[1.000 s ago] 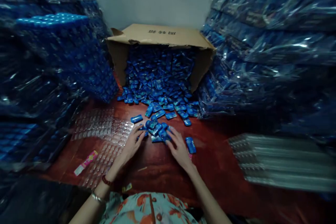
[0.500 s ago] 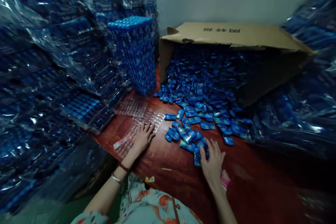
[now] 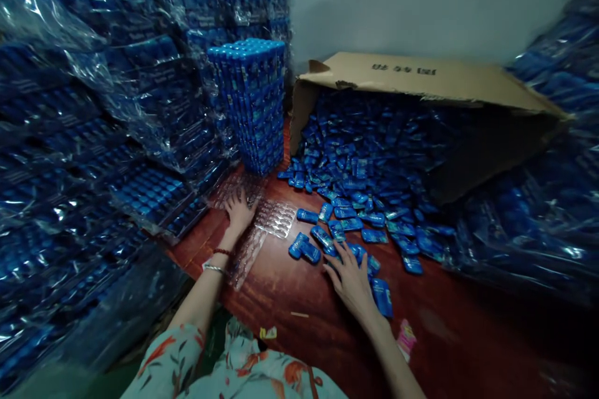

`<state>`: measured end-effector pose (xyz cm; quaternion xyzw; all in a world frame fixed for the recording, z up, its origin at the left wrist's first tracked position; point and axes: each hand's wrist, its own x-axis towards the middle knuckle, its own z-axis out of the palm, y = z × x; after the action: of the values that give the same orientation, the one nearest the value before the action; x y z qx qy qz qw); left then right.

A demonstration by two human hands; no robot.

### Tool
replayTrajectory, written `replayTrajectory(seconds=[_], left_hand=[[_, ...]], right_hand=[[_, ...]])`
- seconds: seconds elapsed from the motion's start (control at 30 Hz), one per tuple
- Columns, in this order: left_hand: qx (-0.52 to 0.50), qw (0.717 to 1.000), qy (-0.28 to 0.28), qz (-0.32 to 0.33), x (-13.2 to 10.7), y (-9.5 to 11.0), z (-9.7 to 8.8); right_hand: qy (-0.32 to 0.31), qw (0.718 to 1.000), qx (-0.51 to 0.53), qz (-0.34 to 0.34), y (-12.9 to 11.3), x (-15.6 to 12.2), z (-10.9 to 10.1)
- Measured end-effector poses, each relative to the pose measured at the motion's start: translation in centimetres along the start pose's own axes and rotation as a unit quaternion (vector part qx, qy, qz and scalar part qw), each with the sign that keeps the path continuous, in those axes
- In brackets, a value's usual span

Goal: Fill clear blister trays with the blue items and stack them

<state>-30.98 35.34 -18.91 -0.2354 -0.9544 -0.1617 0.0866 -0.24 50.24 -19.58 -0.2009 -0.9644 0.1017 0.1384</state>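
Reaching farther toward the far left corner of the red-brown wooden table than half a second ago with the left hand, now pressing it flat, fingers spread and gripping nothing, on the far end of the clear plastic blister trays, just beside the foot of the upright stack of blue filled trays. Drawing the right hand nearer to the table's middle too, laying it open, palm down, fingertips resting on the small blue foil-wrapped packets without closing on any; one packet lying just right of the wrist.

Judging the handling: steadying the thin, slippery tray with a flat palm rather than pinching its edge, probably; sweeping only a few packets at a time, keeping them flat and facing one way, away from the table's near edge.

Counting: two hands; one brown cardboard box tipped on its side along the far edge, spilling packets; one upright stack; clear trays overlapping, seemingly three, not telling for sure; two bracelets on the left wrist, one red, one silver; one pink wrapper near the right forearm; loose packets far too many for counting, roughly a dozen lying apart around the right fingers; shiny film-wrapped blue bundles piling up on both sides, number not telling
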Motion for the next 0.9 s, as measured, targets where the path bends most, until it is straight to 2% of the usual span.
replayTrajectory(seconds=[0.07,0.17,0.23,0.3,0.4,0.53,0.7,0.8,0.87,0.9], left_hand=[[0.024,0.999,-0.026,-0.01,0.9,-0.1,-0.1],[0.031,0.999,-0.008,0.028,0.9,0.3,-0.7],[0.012,0.995,0.004,0.097,0.0,1.0,-1.0],[-0.009,0.984,-0.017,0.175,-1.5,1.7,-1.0],[-0.009,0.974,-0.043,0.221,-3.9,2.2,-0.4],[-0.001,0.981,-0.041,0.19,-5.4,1.2,0.4],[-0.019,0.985,-0.042,0.168,-3.9,0.0,0.6],[-0.05,0.983,-0.02,0.178,-2.8,0.7,0.4],[-0.086,0.975,-0.016,0.205,-2.8,1.9,-0.2],[-0.107,0.966,-0.032,0.233,-3.2,2.7,-0.7]], right_hand=[[0.022,0.999,0.021,0.012,-0.6,0.7,-0.8],[0.036,0.998,0.048,-0.028,-2.9,2.9,-1.3],[0.001,0.995,0.057,-0.087,-5.1,4.8,-0.7],[-0.049,0.989,0.05,-0.133,-7.0,6.3,0.4],[-0.093,0.987,0.025,-0.132,-8.1,6.8,2.2],[-0.107,0.987,0.022,-0.116,-6.2,4.0,2.4],[-0.122,0.988,0.026,-0.095,-3.3,-1.5,-0.1],[-0.106,0.984,0.059,-0.127,-2.2,-3.7,-1.3],[-0.068,0.984,0.09,-0.141,-1.4,-4.5,-1.9],[-0.037,0.986,0.102,-0.13,-1.1,-4.7,-2.2]])
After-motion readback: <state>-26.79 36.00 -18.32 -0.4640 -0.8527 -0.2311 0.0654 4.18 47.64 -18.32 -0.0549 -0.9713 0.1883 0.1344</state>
